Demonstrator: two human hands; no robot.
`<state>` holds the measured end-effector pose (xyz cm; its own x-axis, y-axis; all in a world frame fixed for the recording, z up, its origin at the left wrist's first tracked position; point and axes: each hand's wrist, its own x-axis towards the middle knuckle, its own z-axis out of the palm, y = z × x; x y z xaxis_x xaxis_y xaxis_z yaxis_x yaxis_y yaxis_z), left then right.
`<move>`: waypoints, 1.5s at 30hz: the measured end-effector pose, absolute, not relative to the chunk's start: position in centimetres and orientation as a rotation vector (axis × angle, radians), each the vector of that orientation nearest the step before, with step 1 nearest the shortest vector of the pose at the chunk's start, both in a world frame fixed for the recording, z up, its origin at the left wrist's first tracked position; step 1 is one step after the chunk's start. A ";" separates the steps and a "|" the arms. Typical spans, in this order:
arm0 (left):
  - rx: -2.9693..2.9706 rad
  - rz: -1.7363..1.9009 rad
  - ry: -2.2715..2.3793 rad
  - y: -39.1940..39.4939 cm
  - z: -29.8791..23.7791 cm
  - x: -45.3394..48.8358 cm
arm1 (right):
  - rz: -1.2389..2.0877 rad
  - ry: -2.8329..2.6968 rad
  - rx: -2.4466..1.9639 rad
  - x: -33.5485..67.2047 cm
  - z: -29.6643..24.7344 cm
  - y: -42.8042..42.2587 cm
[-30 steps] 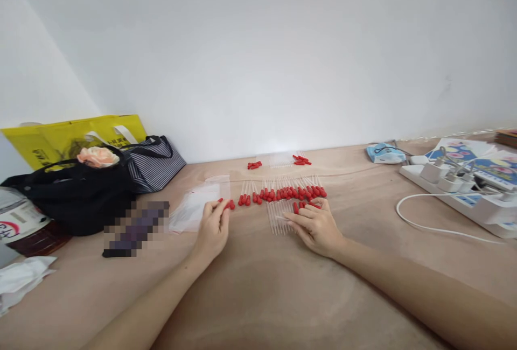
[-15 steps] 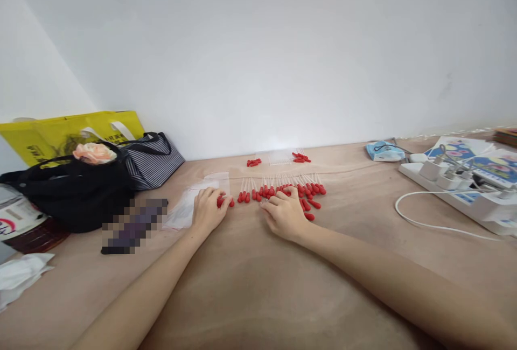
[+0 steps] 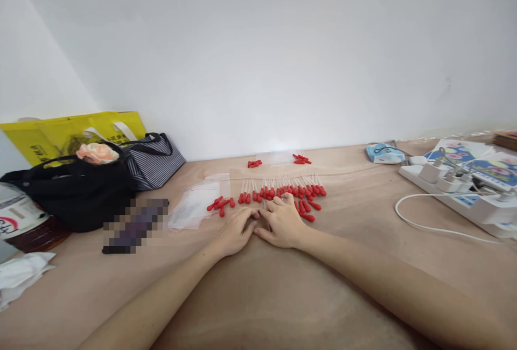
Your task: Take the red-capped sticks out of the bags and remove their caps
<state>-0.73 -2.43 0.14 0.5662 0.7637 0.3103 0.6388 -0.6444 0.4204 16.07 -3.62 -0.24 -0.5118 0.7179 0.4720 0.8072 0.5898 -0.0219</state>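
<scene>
My left hand (image 3: 238, 230) and my right hand (image 3: 281, 222) meet at their fingertips just above the table. The fingers of both are curled in; a small clear edge shows by my right fingertips, but what they pinch is too small to make out. Right behind my right hand lies a row of droppers (image 3: 278, 192) with red bulbs toward me and thin clear tubes pointing at the wall. A few loose red bulbs (image 3: 222, 203) rest to the left of the row, beside flat clear zip bags (image 3: 197, 203).
Toward the wall lie clear bags (image 3: 280, 157) with red-bulbed droppers. A black handbag (image 3: 81, 199), a striped bag (image 3: 155, 164), a bottle (image 3: 24, 221) and tissue (image 3: 22, 274) stand left. At right are a power strip (image 3: 456, 194) with a white cable and a blue mask (image 3: 385, 153).
My left hand has left the loose red bulbs and come right and nearer to me, up against my right hand. My right hand has barely shifted.
</scene>
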 end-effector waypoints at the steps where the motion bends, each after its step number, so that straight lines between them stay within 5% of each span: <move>1: 2.541 0.659 1.142 -2.4 0.2 -0.7 | -0.279 -2.389 -1.212 16.1 -0.3 -3.6; 15: 2.521 0.538 1.116 -2.4 0.5 0.0 | -0.258 -2.098 -1.166 21.8 -1.0 -5.5; 34: 2.875 0.850 1.602 2.0 0.0 0.8 | -0.235 -2.013 -1.179 23.2 -1.8 -5.2; 45: 3.008 0.954 1.360 2.7 -0.8 0.9 | -0.226 -2.027 -1.189 23.2 -1.9 -5.2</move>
<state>0.93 2.74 -0.78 0.5427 0.5974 0.5904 0.7584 -0.6506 -0.0388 23.16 -5.17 -1.93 -0.2767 0.6720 0.6869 0.8070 0.5506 -0.2136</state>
